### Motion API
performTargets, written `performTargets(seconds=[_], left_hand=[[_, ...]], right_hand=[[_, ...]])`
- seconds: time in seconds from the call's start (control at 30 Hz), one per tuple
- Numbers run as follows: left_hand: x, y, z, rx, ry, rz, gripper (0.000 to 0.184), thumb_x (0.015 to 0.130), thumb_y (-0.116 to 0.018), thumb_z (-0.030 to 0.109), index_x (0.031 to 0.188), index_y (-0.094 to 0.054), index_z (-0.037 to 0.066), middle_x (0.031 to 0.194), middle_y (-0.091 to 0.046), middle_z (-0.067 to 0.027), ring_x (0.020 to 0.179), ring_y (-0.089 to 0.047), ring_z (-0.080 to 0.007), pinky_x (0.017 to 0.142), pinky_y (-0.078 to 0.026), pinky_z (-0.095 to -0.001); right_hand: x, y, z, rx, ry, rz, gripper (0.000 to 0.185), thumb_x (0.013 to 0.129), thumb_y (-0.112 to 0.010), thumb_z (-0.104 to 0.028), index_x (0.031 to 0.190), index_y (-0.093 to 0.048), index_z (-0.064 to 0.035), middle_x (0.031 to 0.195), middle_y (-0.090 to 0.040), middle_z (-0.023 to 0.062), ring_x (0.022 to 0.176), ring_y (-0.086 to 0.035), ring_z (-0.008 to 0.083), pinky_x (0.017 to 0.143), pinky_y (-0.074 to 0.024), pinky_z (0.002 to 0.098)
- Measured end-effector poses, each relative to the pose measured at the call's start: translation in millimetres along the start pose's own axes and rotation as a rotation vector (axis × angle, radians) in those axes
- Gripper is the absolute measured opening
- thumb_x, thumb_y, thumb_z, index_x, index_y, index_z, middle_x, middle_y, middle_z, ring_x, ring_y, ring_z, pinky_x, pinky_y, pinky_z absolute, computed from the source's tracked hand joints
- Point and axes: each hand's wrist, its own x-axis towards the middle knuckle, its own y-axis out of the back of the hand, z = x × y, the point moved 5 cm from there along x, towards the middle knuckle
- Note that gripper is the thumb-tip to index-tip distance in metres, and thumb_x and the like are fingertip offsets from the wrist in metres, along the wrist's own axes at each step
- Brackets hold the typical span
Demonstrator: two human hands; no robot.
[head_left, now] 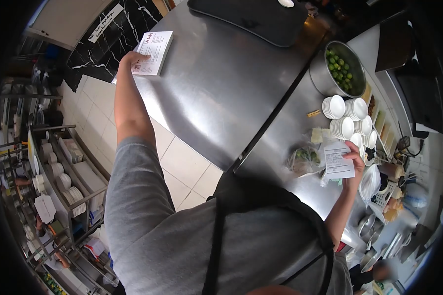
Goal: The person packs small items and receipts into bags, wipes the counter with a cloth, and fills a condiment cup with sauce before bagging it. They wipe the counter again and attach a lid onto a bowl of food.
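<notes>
My left hand [132,58] reaches to the corner of the steel table and grips a thick white pad of printed forms [154,51]. Its thumb lies on top, while the other fingers are hidden. On the right, my right hand [357,164] pinches a printed paper receipt [338,161] between thumb and fingers, raised above the counter. Just left of the receipt lies a clear plastic bag [304,160] with something green inside. Stacks of small white dishes [342,128] stand right behind the receipt.
A metal pot of green limes [338,66] stands past the dishes, with a wooden clothespin [313,113] nearby. A black tray [253,22] lies at the table's far side. A dark gap [280,105] splits the steel surfaces. Shelves with dishes [66,182] stand left.
</notes>
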Motion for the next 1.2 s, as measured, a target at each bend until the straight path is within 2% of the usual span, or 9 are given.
performTargets(seconds=[0.1, 0.13, 0.27, 0.43, 0.53, 0.63, 0.73, 0.9, 1.2], left_hand=[[-14, -19, 4, -0.181, 0.049, -0.077, 0.047, 0.064, -0.074, 0.029, 0.097, -0.059, 0.000, 0.088, -0.063, -0.0113, 0.075, -0.060, -0.0215, 0.071, -0.044, -0.0341], [-24, -25, 10, -0.257, 0.060, -0.143, 0.046, 0.064, -0.074, 0.030, 0.096, -0.059, 0.001, 0.089, -0.063, -0.0110, 0.076, -0.060, -0.0217, 0.073, -0.043, -0.0341], [-45, -39, 23, -0.336, 0.144, -0.122, 0.044, 0.063, -0.075, 0.022, 0.099, -0.058, 0.003, 0.093, -0.063, -0.0110, 0.079, -0.061, -0.0218, 0.071, -0.046, -0.0342], [-27, -70, 15, -0.665, 0.001, -0.231, 0.044, 0.068, -0.072, 0.021, 0.105, -0.055, 0.004, 0.097, -0.062, -0.0107, 0.080, -0.062, -0.0218, 0.072, -0.049, -0.0352], [-17, -92, 2, -0.956, -0.088, -0.111, 0.043, 0.073, -0.066, 0.017, 0.110, -0.051, 0.003, 0.103, -0.060, -0.0123, 0.085, -0.061, -0.0244, 0.074, -0.051, -0.0352], [-91, -140, 21, -1.197, -0.109, -0.048, 0.038, 0.078, -0.060, 0.015, 0.112, -0.049, 0.003, 0.103, -0.059, -0.0129, 0.092, -0.058, -0.0268, 0.077, -0.048, -0.0473], [-127, -190, 33, -1.517, -0.081, -0.147, 0.033, 0.077, -0.061, 0.014, 0.108, -0.051, 0.005, 0.102, -0.059, -0.0116, 0.092, -0.059, -0.0267, 0.075, -0.049, -0.0456], [-238, -269, 84, -1.585, 0.028, -0.457, 0.034, 0.080, -0.057, 0.014, 0.112, -0.049, 0.007, 0.105, -0.058, -0.0087, 0.098, -0.056, -0.0253, 0.085, -0.044, -0.0451], [-373, -320, 90, -1.050, -0.193, -0.780, 0.046, 0.076, -0.058, 0.005, 0.117, -0.040, -0.005, 0.108, -0.054, -0.0166, 0.097, -0.056, -0.0264, 0.084, -0.047, -0.0366]], right_hand=[[-3, 5, 0, -0.048, 0.088, -0.008, 0.008, 0.073, -0.054, 0.000, 0.071, -0.060, -0.0044, 0.129, -0.039, 0.0168, 0.106, -0.046, 0.0258, 0.091, -0.0339, 0.0339], [-4, 3, -2, -0.005, 0.042, 0.000, 0.010, 0.075, -0.054, 0.000, 0.072, -0.063, -0.0038, 0.125, -0.043, 0.0150, 0.117, -0.039, 0.0304, 0.098, -0.0284, 0.0376], [-9, -2, 10, -0.017, -0.006, 0.038, 0.020, 0.078, -0.046, 0.007, 0.079, -0.064, -0.0003, 0.118, -0.048, 0.0112, 0.107, -0.048, 0.0242, 0.091, -0.0350, 0.0288], [-14, -5, 19, -0.028, -0.093, 0.048, 0.025, 0.075, -0.044, 0.008, 0.088, -0.064, 0.0009, 0.099, -0.056, 0.0063, 0.093, -0.051, 0.0148, 0.081, -0.0372, 0.0231], [-17, -13, 11, 0.130, -0.139, 0.073, 0.029, 0.073, -0.042, 0.007, 0.091, -0.063, 0.0020, 0.093, -0.057, 0.0048, 0.086, -0.051, 0.0127, 0.078, -0.0374, 0.0220], [-23, -10, 20, 0.191, -0.145, 0.057, 0.034, 0.071, -0.040, 0.005, 0.096, -0.063, 0.0010, 0.090, -0.057, 0.0027, 0.076, -0.048, 0.0098, 0.074, -0.0386, 0.0206], [-27, -10, 18, 0.273, -0.168, 0.052, 0.034, 0.072, -0.039, 0.005, 0.096, -0.063, 0.0008, 0.089, -0.057, 0.0020, 0.075, -0.048, 0.0090, 0.073, -0.0390, 0.0206], [-35, -8, 14, 0.256, -0.132, 0.046, 0.027, 0.077, -0.043, 0.001, 0.095, -0.062, 0.0006, 0.096, -0.061, 0.0050, 0.089, -0.055, 0.0129, 0.081, -0.0417, 0.0237], [-43, 12, 21, 0.247, -0.050, 0.026, 0.025, 0.076, -0.045, 0.001, 0.094, -0.063, -0.0010, 0.088, -0.061, 0.0028, 0.081, -0.055, 0.0100, 0.076, -0.0427, 0.0225]])
